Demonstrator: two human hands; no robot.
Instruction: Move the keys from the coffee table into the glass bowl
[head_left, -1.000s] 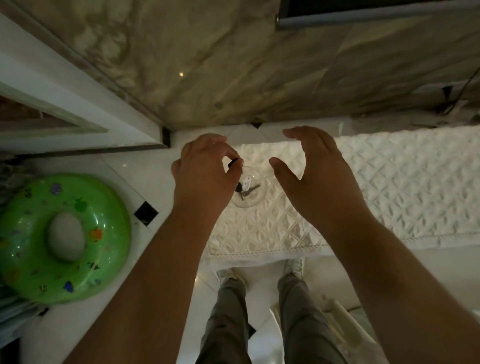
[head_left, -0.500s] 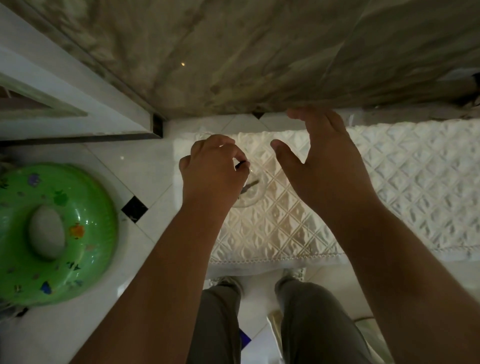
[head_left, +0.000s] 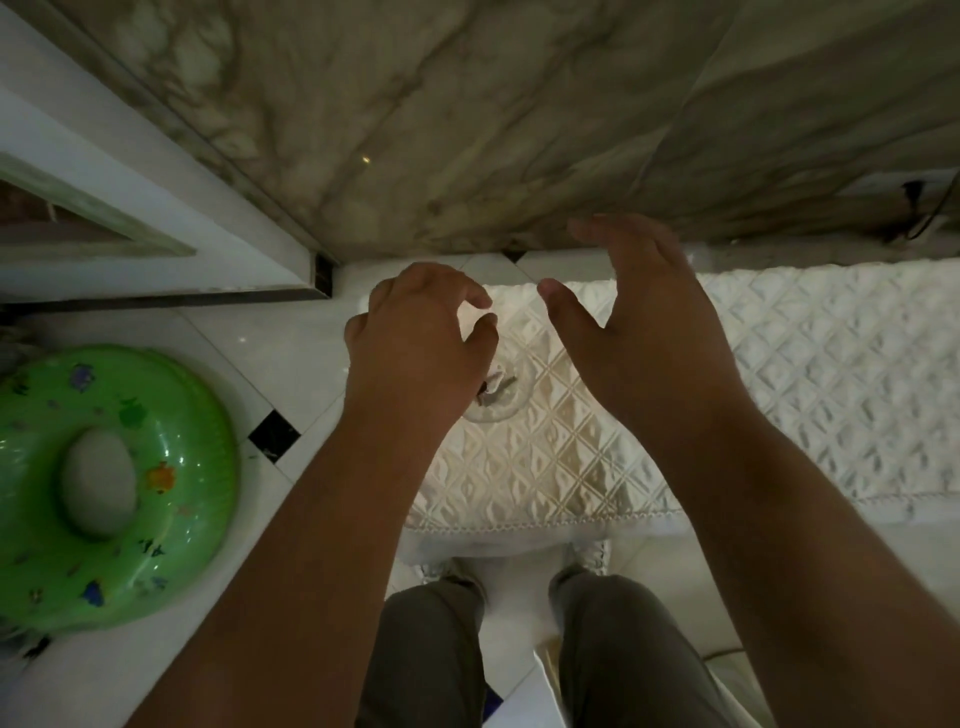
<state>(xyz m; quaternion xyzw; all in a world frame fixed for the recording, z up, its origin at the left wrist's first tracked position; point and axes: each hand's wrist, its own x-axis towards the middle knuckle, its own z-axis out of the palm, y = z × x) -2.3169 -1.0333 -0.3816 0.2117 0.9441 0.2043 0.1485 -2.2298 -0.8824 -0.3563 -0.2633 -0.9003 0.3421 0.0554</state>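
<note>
A small clear glass bowl (head_left: 506, 402) stands on the white quilted cloth near its left end. The keys (head_left: 493, 385) lie inside the bowl, partly hidden behind my left hand. My left hand (head_left: 415, 338) hovers just above and left of the bowl, fingers curled but apart, holding nothing. My right hand (head_left: 644, 332) hangs to the right of the bowl, palm facing left, fingers spread and empty.
The quilted cloth (head_left: 779, 374) covers a low surface that runs off to the right. A green inflatable ring (head_left: 171, 431) lies on the white tiled floor at the left. A marble wall (head_left: 467, 130) rises behind. My legs (head_left: 431, 654) stand below the cloth's front edge.
My left hand held the keys pinched over the bowl; its fingers have now opened and the keys lie in the bowl. The view shifted slightly.
</note>
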